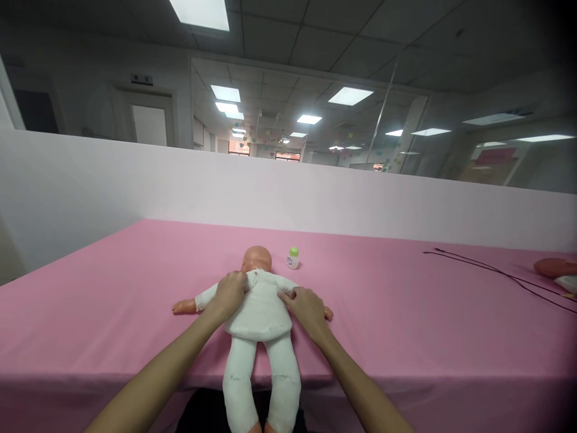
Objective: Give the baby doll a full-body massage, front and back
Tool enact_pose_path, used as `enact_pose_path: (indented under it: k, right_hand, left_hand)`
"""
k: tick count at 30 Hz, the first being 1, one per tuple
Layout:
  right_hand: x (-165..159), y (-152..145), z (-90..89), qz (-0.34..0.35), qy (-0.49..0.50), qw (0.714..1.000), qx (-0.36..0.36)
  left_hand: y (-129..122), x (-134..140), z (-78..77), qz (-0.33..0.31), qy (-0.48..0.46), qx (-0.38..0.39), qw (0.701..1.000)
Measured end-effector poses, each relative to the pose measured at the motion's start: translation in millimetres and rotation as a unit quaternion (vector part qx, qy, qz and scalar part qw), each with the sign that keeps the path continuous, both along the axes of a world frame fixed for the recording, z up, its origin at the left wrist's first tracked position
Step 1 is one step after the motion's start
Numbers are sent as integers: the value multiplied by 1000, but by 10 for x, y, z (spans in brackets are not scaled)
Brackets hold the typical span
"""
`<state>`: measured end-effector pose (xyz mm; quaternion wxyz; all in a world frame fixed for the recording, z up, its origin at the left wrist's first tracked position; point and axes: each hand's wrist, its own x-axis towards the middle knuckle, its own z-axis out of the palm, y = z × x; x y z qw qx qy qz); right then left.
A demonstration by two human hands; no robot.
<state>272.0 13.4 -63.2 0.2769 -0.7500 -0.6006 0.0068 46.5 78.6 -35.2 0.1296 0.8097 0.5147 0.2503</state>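
Observation:
A baby doll (260, 310) with a white cloth body and smooth tan head lies lengthwise in front of me. Its arms are spread to the sides, and its legs hang past the table's front edge. My left hand (231, 293) is closed on the doll at the shoulder on the left, fingers curled in. On the other side, my right hand (306, 308) grips the doll's side near the armpit, thumb on the torso. Whether the face is up or down I cannot tell. Just beyond the doll's head stands a small bottle (293, 260) with a green cap.
A pink cloth covers the table (383, 313). Thin dark cables (487, 266) run across its right part. At the far right edge lies a partly visible tan and white object (553, 267). A white partition (315, 201) with glass above borders the back.

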Motion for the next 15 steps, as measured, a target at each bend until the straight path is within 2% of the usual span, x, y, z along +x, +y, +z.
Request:
enact_pose_path:
  k: [4,6,8,10,12,15]
  right_hand:
    - [36,210,42,128,-38,986,104]
    - [-18,328,71,174,-46,977,115]
    - [-103,416,97,177,-47,979,91]
    - [-198,471,102,147,-56,986,54]
    - [-276,508,75,113,-82,990,32]
    - [-330,537,9,108,-116,987,20]
  left_hand:
    - [106,60,-104,-2,39,18,999]
    - [128,76,-153,-13,28,37,999]
    - [136,80,-192,-30,15,56,998]
    - [146,82,-220,-33,20,61,997]
    - [169,98,-243,-16,42,47,998]
    - [227,152,-258,1,55,27,998]
